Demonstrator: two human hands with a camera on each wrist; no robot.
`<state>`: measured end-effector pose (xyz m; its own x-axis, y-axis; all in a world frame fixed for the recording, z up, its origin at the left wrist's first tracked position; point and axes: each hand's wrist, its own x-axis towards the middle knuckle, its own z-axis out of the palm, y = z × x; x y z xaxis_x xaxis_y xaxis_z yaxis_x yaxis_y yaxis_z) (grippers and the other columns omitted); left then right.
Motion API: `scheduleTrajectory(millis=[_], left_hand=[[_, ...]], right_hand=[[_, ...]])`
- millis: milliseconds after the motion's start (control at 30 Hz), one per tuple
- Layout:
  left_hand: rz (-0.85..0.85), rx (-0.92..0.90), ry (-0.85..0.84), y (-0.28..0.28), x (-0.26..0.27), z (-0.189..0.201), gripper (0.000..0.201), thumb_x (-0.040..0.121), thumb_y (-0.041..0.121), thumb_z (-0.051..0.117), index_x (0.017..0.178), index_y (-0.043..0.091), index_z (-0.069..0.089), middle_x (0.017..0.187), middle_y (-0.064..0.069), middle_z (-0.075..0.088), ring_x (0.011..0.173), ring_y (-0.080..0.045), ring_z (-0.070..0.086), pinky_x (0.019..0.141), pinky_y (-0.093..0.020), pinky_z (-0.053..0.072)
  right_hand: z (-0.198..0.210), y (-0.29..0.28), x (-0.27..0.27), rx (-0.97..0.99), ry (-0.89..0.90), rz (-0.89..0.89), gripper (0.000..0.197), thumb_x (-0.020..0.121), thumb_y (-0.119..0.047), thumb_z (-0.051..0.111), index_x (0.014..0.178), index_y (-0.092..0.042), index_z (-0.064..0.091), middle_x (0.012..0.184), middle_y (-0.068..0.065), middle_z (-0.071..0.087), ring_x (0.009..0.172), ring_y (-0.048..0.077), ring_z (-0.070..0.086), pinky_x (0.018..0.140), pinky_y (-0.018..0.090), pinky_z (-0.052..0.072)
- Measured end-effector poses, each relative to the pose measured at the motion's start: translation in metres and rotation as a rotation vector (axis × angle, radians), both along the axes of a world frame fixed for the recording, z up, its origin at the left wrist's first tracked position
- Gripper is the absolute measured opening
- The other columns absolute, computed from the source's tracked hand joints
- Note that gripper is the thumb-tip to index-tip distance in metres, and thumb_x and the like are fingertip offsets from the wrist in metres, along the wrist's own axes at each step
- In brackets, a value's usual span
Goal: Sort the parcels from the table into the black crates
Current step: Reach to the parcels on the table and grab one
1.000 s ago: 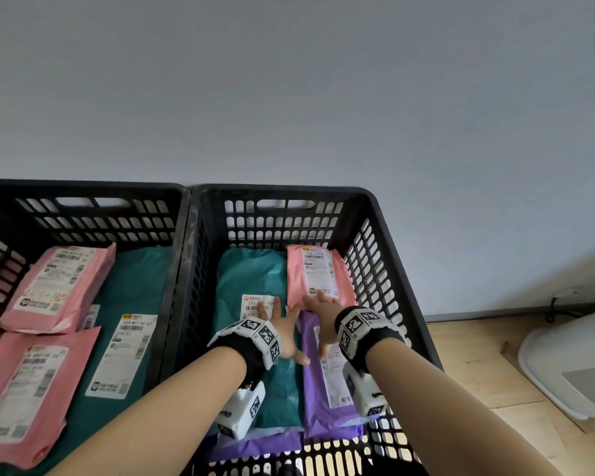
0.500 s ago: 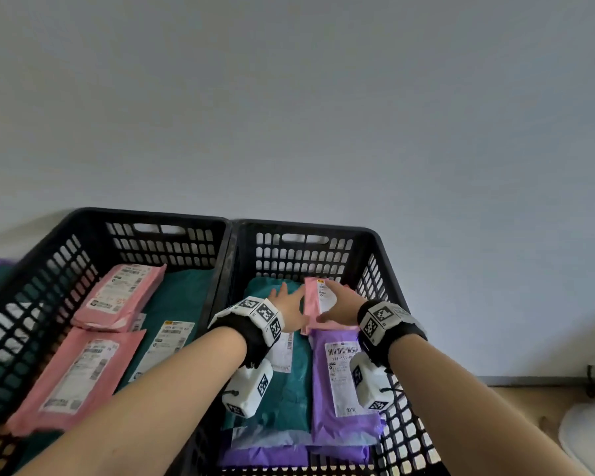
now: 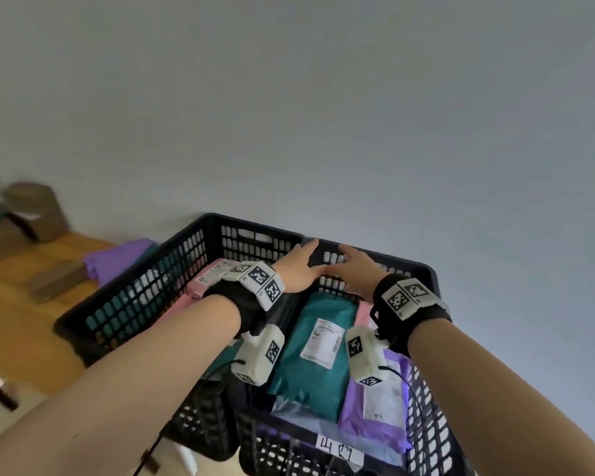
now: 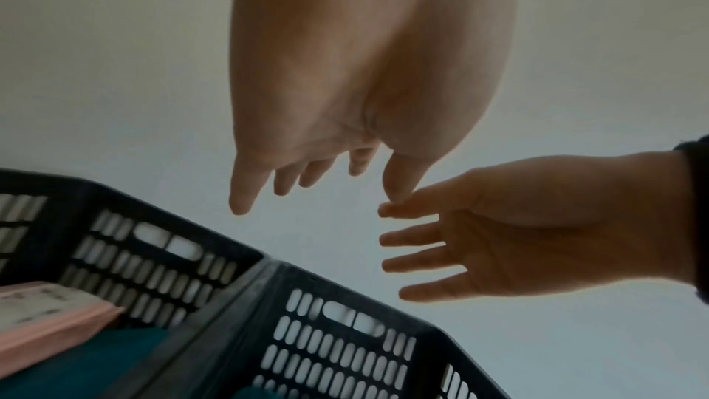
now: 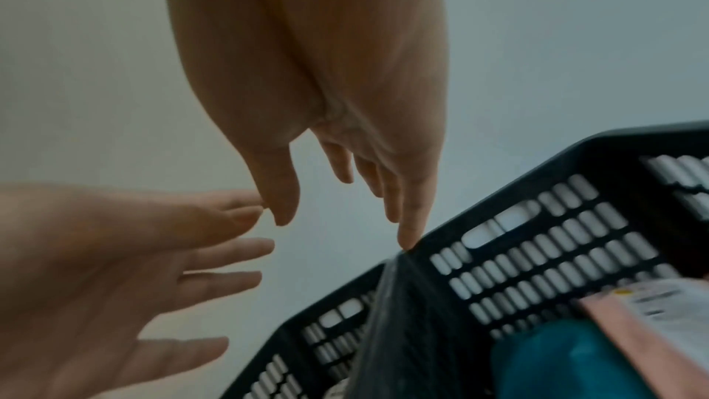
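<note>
1. Above the far rims of the two black crates, at the centre of the head view, both hands are held out with nothing in them.
2. Spread, straight fingers are shown on the left hand (image 3: 298, 269); its thumb tip is seen touching a fingertip of the right hand in the left wrist view.
3. Straight, slightly parted fingers are likewise shown on the right hand (image 3: 356, 273), palm down; in the right wrist view its little finger tip meets the crate rim in the picture, though real contact cannot be told.
4. Below the right hand, inside the right crate (image 3: 430, 427), a teal parcel (image 3: 310, 359) with a white label is laid flat, well clear of the fingers.
5. To the right of it a purple parcel (image 3: 378, 410) is laid, and a pink parcel (image 3: 363, 312) is partly hidden under the right wrist.
6. In the left crate (image 3: 134, 297), left of the left wrist, another pink parcel (image 3: 207, 280) is seen resting on teal material.
7. At the left of the frame, on the wooden desk (image 3: 18, 324), a purple bundle (image 3: 117, 262) and brown boxes (image 3: 31, 214) are seen, well apart from both hands.
</note>
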<state>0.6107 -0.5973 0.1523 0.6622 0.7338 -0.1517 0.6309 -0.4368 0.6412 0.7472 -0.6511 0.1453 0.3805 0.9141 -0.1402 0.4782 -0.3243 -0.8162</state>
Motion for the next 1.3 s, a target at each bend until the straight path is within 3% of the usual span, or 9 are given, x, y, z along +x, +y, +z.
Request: scheduleTrajectory(millis=[133, 233, 333, 400, 600, 767, 1033, 1167, 1300], left_hand=[[0.118, 0.022, -0.068, -0.008, -0.06, 0.01, 0.063, 0.101, 0.026, 0.041, 0.153, 0.019, 0.006, 0.146, -0.024, 0.034, 0.113, -0.028, 0.056, 0.081, -0.028, 0.042], [0.238, 0.007, -0.128, -0.007, -0.107, 0.008, 0.066, 0.098, 0.023, 0.045, 0.152, 0.019, 0.008, 0.084, -0.01, 0.06, 0.063, -0.02, 0.049, 0.059, -0.036, 0.044], [0.321, 0.093, -0.125, -0.013, -0.158, 0.018, 0.052, 0.098, 0.017, 0.046, 0.146, 0.011, 0.028, 0.095, -0.009, 0.06, 0.076, -0.014, 0.05, 0.065, -0.024, 0.05], [0.371, 0.12, -0.086, -0.015, -0.194, 0.023, 0.031, 0.099, 0.012, 0.045, 0.13, 0.01, 0.043, 0.107, -0.01, 0.062, 0.08, -0.017, 0.056, 0.064, -0.008, 0.043], [0.522, 0.101, -0.067, 0.004, -0.297, 0.007, 0.058, 0.099, 0.022, 0.046, 0.15, 0.014, 0.019, 0.15, -0.009, 0.035, 0.129, -0.027, 0.045, 0.097, -0.023, 0.035], [0.531, 0.051, -0.129, 0.034, -0.388, -0.022, 0.061, 0.097, 0.019, 0.051, 0.149, 0.008, 0.021, 0.152, -0.008, 0.031, 0.136, -0.023, 0.037, 0.108, -0.028, 0.033], [0.372, -0.046, -0.11, 0.081, -0.508, -0.053, 0.053, 0.099, 0.01, 0.045, 0.146, 0.003, 0.022, 0.152, -0.01, 0.029, 0.138, -0.021, 0.031, 0.084, -0.014, 0.029], [0.35, -0.057, -0.036, 0.115, -0.55, -0.077, 0.062, 0.099, 0.02, 0.046, 0.151, 0.013, 0.012, 0.157, -0.009, 0.019, 0.143, -0.02, 0.023, 0.105, -0.021, 0.025], [0.344, -0.156, 0.016, 0.137, -0.568, -0.101, 0.065, 0.1, 0.024, 0.046, 0.152, 0.013, 0.009, 0.158, -0.009, 0.014, 0.143, -0.022, 0.021, 0.108, -0.027, 0.026]], right_hand=[[0.009, 0.019, -0.048, 0.08, 0.121, 0.055, 0.074, 0.088, -0.02, 0.066, 0.149, -0.011, 0.025, 0.149, 0.014, 0.034, 0.128, 0.028, 0.045, 0.1, 0.041, 0.046], [0.009, 0.04, -0.089, 0.117, 0.135, 0.107, 0.076, 0.087, -0.017, 0.067, 0.149, -0.008, 0.025, 0.148, 0.013, 0.035, 0.126, 0.026, 0.045, 0.1, 0.039, 0.045], [0.005, 0.063, -0.132, 0.135, 0.2, 0.138, 0.074, 0.085, -0.013, 0.067, 0.147, -0.006, 0.028, 0.133, 0.011, 0.048, 0.097, 0.019, 0.051, 0.08, 0.026, 0.044], [0.006, 0.072, -0.164, 0.133, 0.18, 0.16, 0.065, 0.087, -0.013, 0.064, 0.144, -0.004, 0.034, 0.133, 0.013, 0.049, 0.106, 0.023, 0.053, 0.093, 0.033, 0.045], [-0.003, 0.101, -0.267, 0.123, 0.22, 0.207, 0.064, 0.088, -0.009, 0.062, 0.145, -0.003, 0.033, 0.137, 0.015, 0.047, 0.115, 0.028, 0.053, 0.097, 0.035, 0.044], [-0.014, 0.129, -0.359, 0.126, 0.215, 0.215, 0.04, 0.089, -0.001, 0.057, 0.127, 0.01, 0.048, 0.083, 0.005, 0.053, 0.085, 0.026, 0.054, 0.076, 0.036, 0.046], [-0.04, 0.158, -0.489, 0.017, 0.241, 0.12, 0.043, 0.091, -0.004, 0.053, 0.132, 0.006, 0.046, 0.108, 0.016, 0.056, 0.102, 0.031, 0.054, 0.089, 0.038, 0.045], [-0.06, 0.167, -0.531, 0.014, 0.217, 0.053, 0.041, 0.093, -0.003, 0.05, 0.133, 0.003, 0.045, 0.081, -0.001, 0.049, 0.094, 0.03, 0.055, 0.078, 0.036, 0.048], [-0.087, 0.177, -0.561, -0.084, 0.153, 0.067, 0.054, 0.092, -0.012, 0.054, 0.142, -0.004, 0.037, 0.129, 0.014, 0.052, 0.118, 0.031, 0.052, 0.098, 0.04, 0.046]])
